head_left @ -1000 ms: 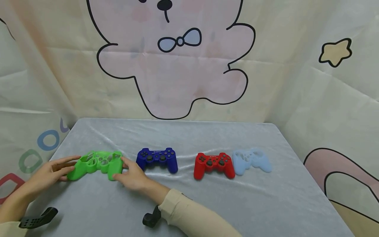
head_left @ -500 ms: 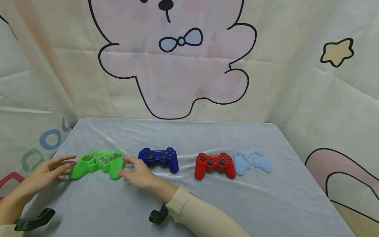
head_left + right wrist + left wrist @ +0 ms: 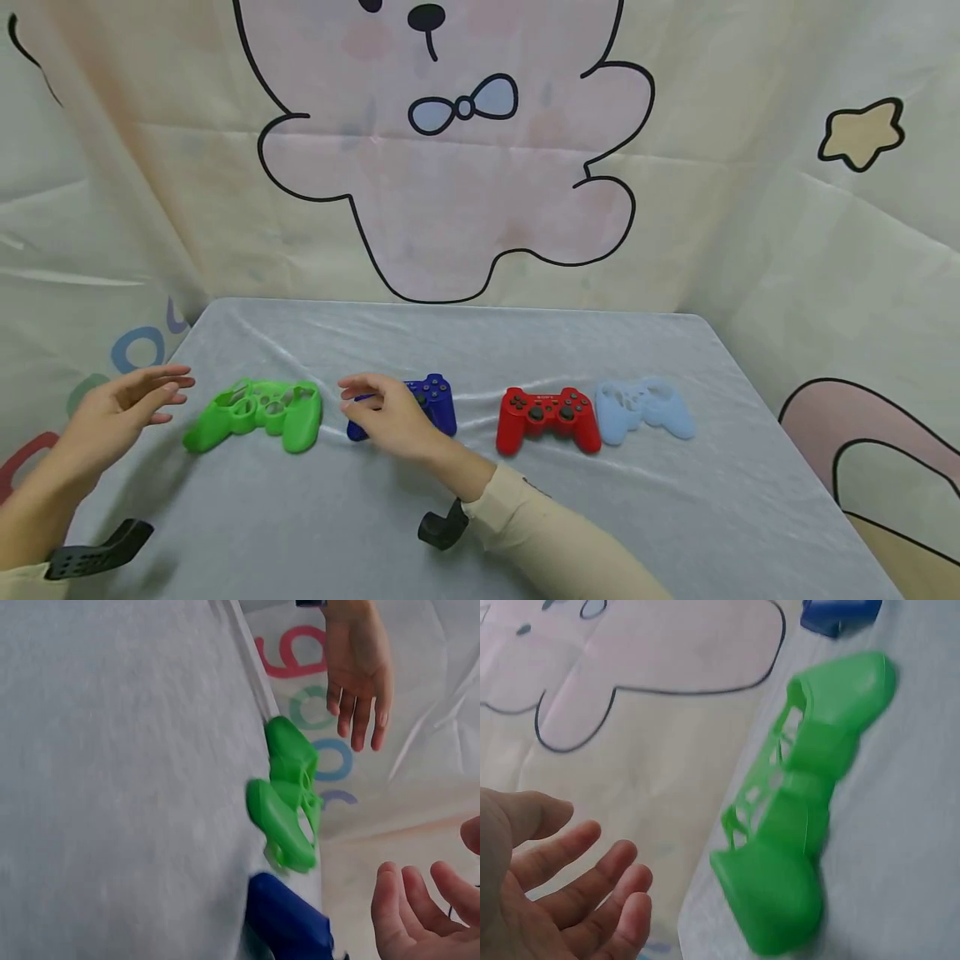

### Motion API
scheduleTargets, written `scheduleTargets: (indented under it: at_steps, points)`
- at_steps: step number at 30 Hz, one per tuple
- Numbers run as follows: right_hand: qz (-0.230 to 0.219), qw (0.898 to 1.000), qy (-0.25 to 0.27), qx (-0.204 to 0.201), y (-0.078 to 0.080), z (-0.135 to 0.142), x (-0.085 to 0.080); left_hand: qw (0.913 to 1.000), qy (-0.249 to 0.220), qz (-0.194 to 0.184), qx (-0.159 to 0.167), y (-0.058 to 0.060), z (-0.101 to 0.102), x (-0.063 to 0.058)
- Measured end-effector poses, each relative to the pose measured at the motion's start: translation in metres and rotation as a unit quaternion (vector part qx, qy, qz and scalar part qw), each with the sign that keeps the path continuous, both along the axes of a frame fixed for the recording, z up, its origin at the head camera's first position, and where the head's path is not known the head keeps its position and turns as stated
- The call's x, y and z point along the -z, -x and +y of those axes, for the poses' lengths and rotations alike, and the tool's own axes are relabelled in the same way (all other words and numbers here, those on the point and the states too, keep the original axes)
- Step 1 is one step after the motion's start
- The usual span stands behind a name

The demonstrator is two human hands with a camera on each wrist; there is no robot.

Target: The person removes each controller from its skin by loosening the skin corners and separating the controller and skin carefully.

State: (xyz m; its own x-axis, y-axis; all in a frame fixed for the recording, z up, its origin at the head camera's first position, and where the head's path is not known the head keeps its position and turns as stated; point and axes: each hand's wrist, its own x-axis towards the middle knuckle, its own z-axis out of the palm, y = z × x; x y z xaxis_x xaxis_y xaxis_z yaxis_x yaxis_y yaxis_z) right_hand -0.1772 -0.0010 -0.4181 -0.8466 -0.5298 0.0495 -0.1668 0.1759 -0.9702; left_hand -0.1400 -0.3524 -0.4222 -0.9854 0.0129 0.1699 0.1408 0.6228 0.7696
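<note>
A green silicone controller cover [image 3: 262, 412] lies on the table's left side, and its cut-out holes show in the left wrist view. My left hand [image 3: 116, 412] hovers just left of it, apart from it, fingers relaxed and holding nothing. Over the blue game controller [image 3: 438, 406] is my right hand [image 3: 393, 417], hiding that controller's left part; its loosely bent fingers hold nothing. In the right wrist view the blue controller [image 3: 289, 919] appears below the green cover [image 3: 281, 817], apart from the right fingers [image 3: 386, 900].
To the right lies a red game controller [image 3: 547, 419], with a pale blue translucent controller cover [image 3: 645, 408] close against its right side. A grey cloth covers the table [image 3: 480, 346]. Behind hangs a printed curtain [image 3: 697, 167].
Both hands have come away from the green cover, which now lies free. My right hand has moved right, over the blue controller; my left hand has risen slightly.
</note>
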Motion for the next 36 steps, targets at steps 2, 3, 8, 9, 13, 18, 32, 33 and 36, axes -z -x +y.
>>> scheduleTargets:
  at_steps: [2, 3, 8, 9, 13, 18, 32, 33, 36]
  points:
    - [0.009, 1.0, 0.005, 0.012, 0.002, 0.006, -0.002, 0.9998, -0.013, 0.011, 0.002, -0.001, 0.007, -0.004]
    - [0.015, 1.0, 0.008, 0.019, 0.003, 0.009, -0.003, 0.9996, -0.02, 0.017, 0.005, -0.002, 0.012, -0.006]
    - [0.042, 0.997, 0.027, 0.064, 0.008, 0.029, -0.007, 0.9979, -0.043, 0.036, 0.032, 0.001, 0.036, -0.012]
    - [0.047, 0.996, 0.029, 0.074, 0.009, 0.034, -0.007, 0.9976, -0.044, 0.039, 0.037, 0.002, 0.042, -0.013]
    - [0.071, 0.992, 0.014, 0.104, 0.013, 0.053, -0.005, 0.9962, -0.04, 0.043, 0.065, 0.007, 0.063, -0.014]
    - [0.098, 0.987, -0.012, 0.123, 0.017, 0.074, -0.001, 0.9954, -0.041, 0.029, 0.082, 0.01, 0.08, -0.009]
    - [0.003, 0.98, -0.012, 0.199, 0.012, 0.085, 0.025, 0.987, -0.1, -0.041, 0.119, 0.019, 0.148, 0.014]
    - [-0.004, 0.979, -0.015, 0.201, 0.012, 0.085, 0.027, 0.9866, -0.099, -0.046, 0.121, 0.02, 0.153, 0.016]
    - [-0.023, 0.979, -0.026, 0.203, 0.013, 0.087, 0.033, 0.9865, -0.091, -0.056, 0.124, 0.023, 0.163, 0.024]
